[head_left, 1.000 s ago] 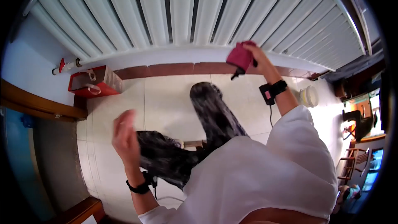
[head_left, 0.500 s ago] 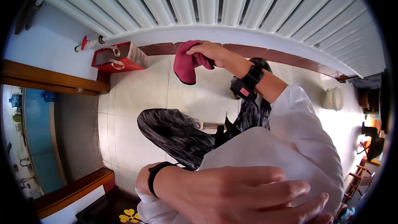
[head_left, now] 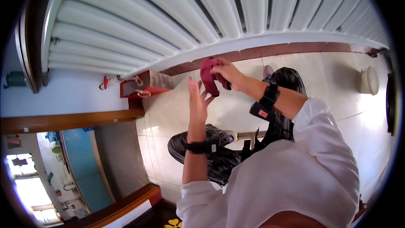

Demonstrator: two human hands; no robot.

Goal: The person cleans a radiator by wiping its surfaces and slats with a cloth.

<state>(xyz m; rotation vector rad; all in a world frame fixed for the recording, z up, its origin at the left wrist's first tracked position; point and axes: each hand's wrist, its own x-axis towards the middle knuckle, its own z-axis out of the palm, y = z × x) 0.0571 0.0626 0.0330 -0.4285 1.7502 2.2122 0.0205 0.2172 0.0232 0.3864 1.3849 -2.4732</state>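
Observation:
A dark pink cloth (head_left: 208,76) with a black edge hangs from my right hand (head_left: 230,75), whose fingers are closed on its upper part. Just left of and below the cloth, my left hand (head_left: 197,103) is raised with its fingers apart. Its fingertips come close to the cloth; whether they touch it cannot be made out. Both wrists wear black straps with small boxes.
A white radiator (head_left: 168,21) spans the top. Below it stands a red paper bag (head_left: 154,89) by the wall. A pale bucket (head_left: 369,80) is on the tiled floor (head_left: 337,76) at the right. A doorway with a wooden frame (head_left: 76,119) is at the left.
My left hand has moved from low in front of my body up beside the cloth. The view has turned left, showing more of the doorway. My right hand still grips the cloth.

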